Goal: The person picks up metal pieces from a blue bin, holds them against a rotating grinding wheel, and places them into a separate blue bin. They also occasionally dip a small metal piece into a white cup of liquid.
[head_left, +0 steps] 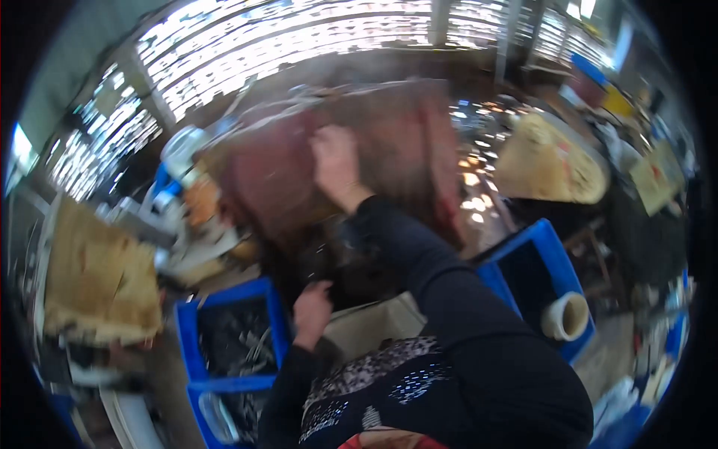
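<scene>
The right hand's fingers (324, 135) point away from the body and look loosely bent, though blur hides whether they are spread, pressed together or pinching anything. That right hand (336, 166) lies over the middle of a reddish-brown worktop (269, 168), the broad surface straight ahead of the person; contact between them cannot be made out. Its wrist is bare, and behind it the dark right sleeve (479, 295) runs from the lower right up and leftward, the arm stretched well forward. The left hand (313, 310) sits much closer to the body, below the worktop's near edge, its fingers seemingly curled in; what they hold, if anything, I cannot tell. The left sleeve (288, 393) rises steeply from the lower edge, close to the torso. Farther out, a blue crate (185, 337) stands left of that hand, and a second blue crate (550, 243) beyond the right arm carries a cream tube (551, 318) at its corner.
</scene>
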Demonstrator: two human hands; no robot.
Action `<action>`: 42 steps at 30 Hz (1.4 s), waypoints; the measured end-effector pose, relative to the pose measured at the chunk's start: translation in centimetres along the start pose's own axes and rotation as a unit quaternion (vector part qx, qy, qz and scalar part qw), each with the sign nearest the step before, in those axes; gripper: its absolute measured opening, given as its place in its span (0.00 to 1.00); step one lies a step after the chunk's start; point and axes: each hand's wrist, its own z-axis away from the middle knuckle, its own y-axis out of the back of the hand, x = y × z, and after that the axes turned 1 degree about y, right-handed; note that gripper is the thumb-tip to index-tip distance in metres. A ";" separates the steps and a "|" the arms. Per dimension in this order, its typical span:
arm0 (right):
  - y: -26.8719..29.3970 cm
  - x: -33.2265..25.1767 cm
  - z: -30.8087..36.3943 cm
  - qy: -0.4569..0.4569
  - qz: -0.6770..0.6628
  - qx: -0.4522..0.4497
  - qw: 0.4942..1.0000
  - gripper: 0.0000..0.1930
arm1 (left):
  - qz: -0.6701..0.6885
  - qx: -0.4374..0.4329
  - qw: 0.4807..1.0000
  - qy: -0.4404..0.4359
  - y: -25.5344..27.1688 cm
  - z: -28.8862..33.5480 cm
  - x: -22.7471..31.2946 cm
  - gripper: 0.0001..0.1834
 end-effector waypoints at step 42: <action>27.2 -11.5 18.5 0.050 -0.262 -0.328 0.906 0.11 | -0.224 -0.124 0.951 -0.173 -8.3 -8.6 -5.9 0.10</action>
